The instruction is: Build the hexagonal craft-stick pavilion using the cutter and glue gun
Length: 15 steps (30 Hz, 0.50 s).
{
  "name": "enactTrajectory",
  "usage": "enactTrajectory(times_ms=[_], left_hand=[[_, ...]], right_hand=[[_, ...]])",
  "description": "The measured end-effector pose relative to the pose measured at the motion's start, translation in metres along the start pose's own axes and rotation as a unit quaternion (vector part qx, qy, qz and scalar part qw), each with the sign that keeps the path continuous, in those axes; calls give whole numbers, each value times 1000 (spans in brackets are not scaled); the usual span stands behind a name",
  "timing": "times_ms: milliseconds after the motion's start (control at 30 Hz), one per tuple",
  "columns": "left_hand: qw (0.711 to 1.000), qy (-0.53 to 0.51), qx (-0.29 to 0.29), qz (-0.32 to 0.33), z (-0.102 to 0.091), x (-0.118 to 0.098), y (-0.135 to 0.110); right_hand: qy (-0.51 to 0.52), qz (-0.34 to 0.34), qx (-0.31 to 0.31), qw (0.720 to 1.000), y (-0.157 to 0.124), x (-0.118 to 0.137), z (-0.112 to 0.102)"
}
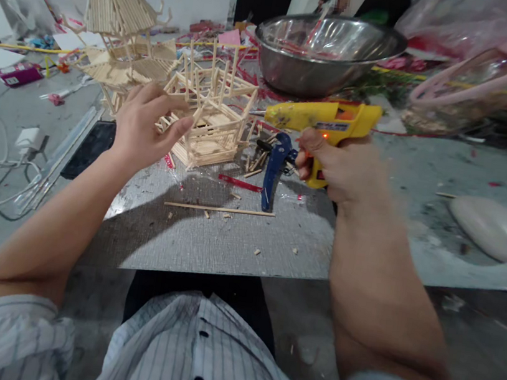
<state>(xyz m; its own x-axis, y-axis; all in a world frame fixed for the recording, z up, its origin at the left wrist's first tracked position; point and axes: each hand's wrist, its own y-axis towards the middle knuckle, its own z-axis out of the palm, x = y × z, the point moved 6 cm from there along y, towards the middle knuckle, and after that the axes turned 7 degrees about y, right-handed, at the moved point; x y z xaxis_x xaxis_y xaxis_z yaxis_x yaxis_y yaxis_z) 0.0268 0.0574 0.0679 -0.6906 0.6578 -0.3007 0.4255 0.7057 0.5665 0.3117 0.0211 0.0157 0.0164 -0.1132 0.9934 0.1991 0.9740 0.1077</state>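
My right hand (pixel 341 168) is wrapped round the grip of a yellow hot glue gun (pixel 324 119), whose nozzle points left toward a small wooden-stick frame model (pixel 209 118) on the grey table (pixel 228 237). My left hand (pixel 142 124) hovers at the model's left side with fingers curved and thumb reaching toward it, touching or nearly touching the sticks; nothing shows in its grasp. A taller stick-built roof model (pixel 117 20) stands behind it.
Blue-handled pliers (pixel 276 168), a red stick (pixel 240 182), a long thin stick (pixel 217 209) and wood chips lie before the model. A steel bowl (pixel 324 52) sits behind, a white oblong object (pixel 495 230) right, a black phone (pixel 89 148), charger and cables (pixel 28 143) left.
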Motion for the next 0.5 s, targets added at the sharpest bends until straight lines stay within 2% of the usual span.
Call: enactTrajectory(times_ms=[67,167,333,500], left_hand=[[998,58,-16,27,-4,-23,8],[993,98,14,60,11,-44,21],[992,121,13,41,37,-42,36],[990,139,21,9,47,-40,42]], right_hand=[[-3,8,0,1000,-1,1,2],[-10,14,-3,1000,-1,2,3],[-13,20,-12,1000,-2,4,4],[-3,38,-16,999,-4,7,7]])
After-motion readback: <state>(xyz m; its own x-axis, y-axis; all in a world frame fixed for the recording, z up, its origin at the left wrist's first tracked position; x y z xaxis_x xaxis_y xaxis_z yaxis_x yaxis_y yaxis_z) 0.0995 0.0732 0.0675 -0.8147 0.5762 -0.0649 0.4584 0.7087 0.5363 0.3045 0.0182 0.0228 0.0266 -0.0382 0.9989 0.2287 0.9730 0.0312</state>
